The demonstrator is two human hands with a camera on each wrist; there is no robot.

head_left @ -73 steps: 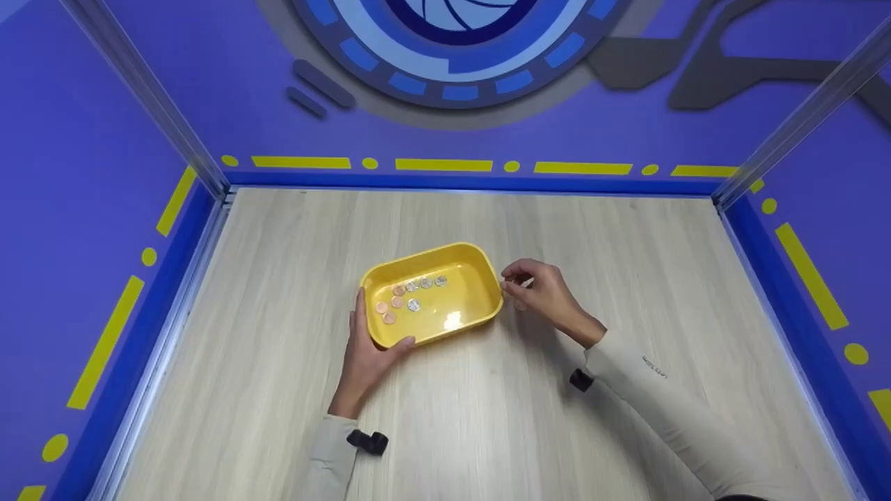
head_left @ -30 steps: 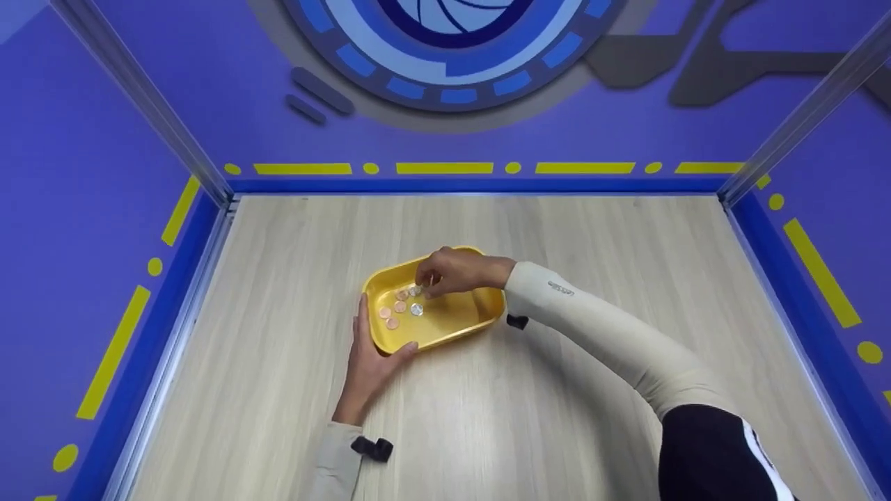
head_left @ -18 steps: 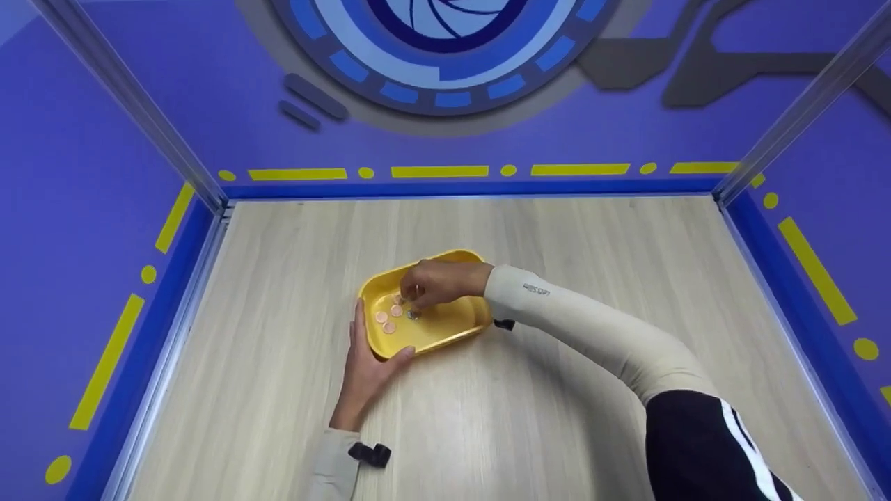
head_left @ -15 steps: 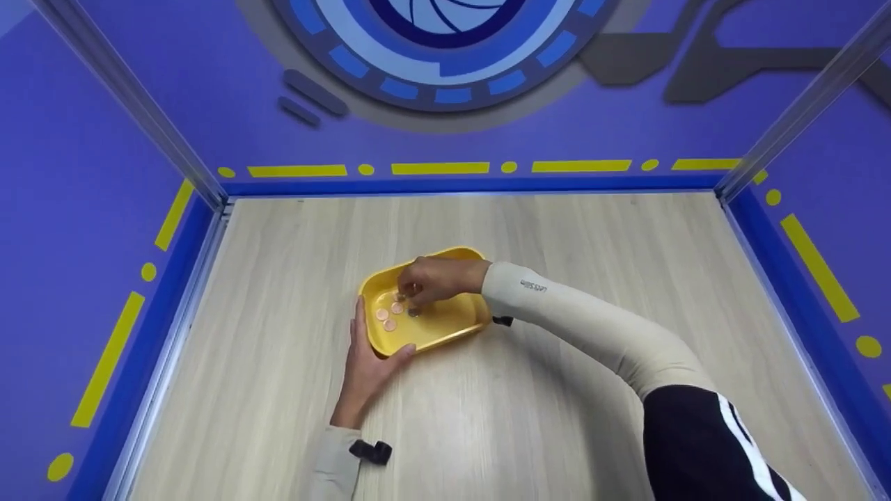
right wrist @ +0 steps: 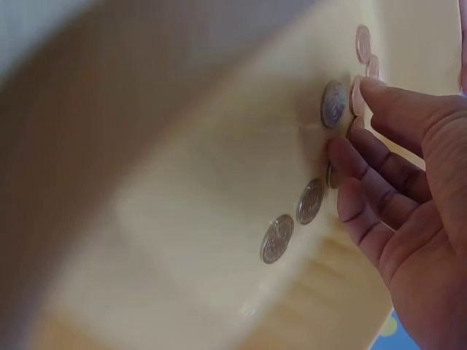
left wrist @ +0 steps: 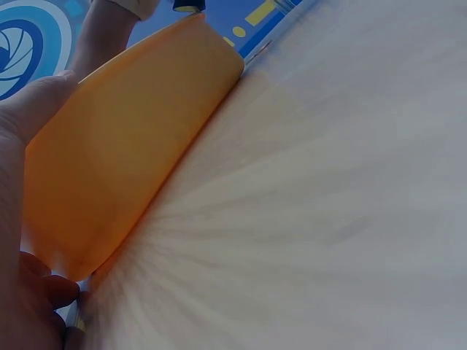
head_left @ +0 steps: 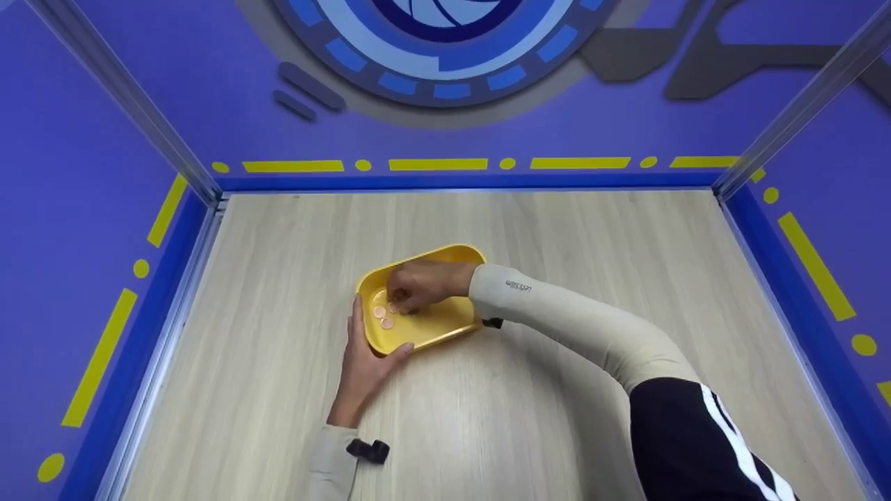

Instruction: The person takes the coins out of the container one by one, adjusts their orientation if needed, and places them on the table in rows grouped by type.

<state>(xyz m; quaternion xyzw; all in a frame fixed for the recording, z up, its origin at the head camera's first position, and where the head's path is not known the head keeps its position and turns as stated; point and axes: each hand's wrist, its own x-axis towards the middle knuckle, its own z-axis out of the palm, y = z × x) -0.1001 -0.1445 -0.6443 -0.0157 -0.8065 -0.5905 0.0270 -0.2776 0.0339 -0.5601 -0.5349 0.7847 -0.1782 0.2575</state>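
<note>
A yellow rectangular container (head_left: 438, 330) sits at an angle on the table. My left hand (head_left: 365, 372) grips its near left corner, thumb on the near wall and fingers along the left end; the left wrist view shows this outside wall (left wrist: 124, 146) close up. Down inside the container is my right hand (head_left: 421, 284), its thumb (right wrist: 394, 109) and bent fingers spread apart at the coins. The thumb tip meets a copper coin (right wrist: 356, 97). Silver coins (right wrist: 310, 201) lie below the fingers, one partly hidden. More copper coins (head_left: 379, 312) lie toward the left end.
The wood-grain table (head_left: 292, 264) is bounded by blue-purple panels (head_left: 445, 142) at the back and both sides, with metal rails at the corners. Black wrist straps (head_left: 369, 451) sit on both forearms.
My right hand has come from the table right of the container into it, then shifted left from the silver coins toward the copper ones. The left hand keeps its grip.
</note>
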